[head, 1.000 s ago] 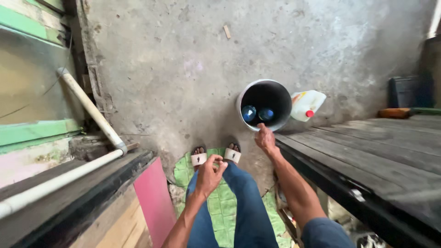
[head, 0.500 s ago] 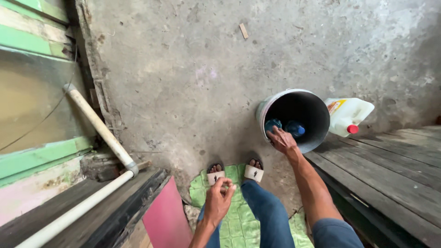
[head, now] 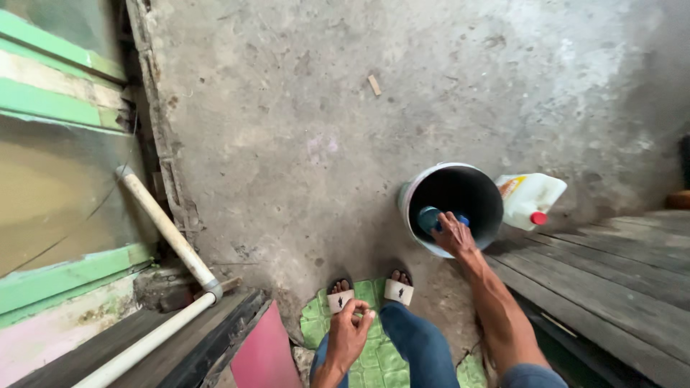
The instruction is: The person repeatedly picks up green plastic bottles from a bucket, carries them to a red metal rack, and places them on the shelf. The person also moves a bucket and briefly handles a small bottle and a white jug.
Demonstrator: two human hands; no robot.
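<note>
My right hand (head: 453, 236) reaches into a dark bucket with a pale rim (head: 415, 188) on the concrete floor, its fingers over a blue bottle (head: 431, 217) inside. Whether the fingers grip the bottle is hidden by the hand. My left hand (head: 350, 330) hangs over my knee with fingers loosely curled, holding nothing I can see. My feet in white sandals (head: 368, 294) rest on a green mat (head: 371, 355).
A white jug with a red cap (head: 529, 200) lies just right of the bucket. A dark wooden platform (head: 618, 280) runs along the right. A white pipe (head: 167, 231) and green-painted boards (head: 50, 115) stand at left, with a pink panel (head: 264, 356) below.
My right hand has moved from the bucket's near rim down into the bucket onto the blue bottle. The view has shifted, so bucket and jug sit further right and lower.
</note>
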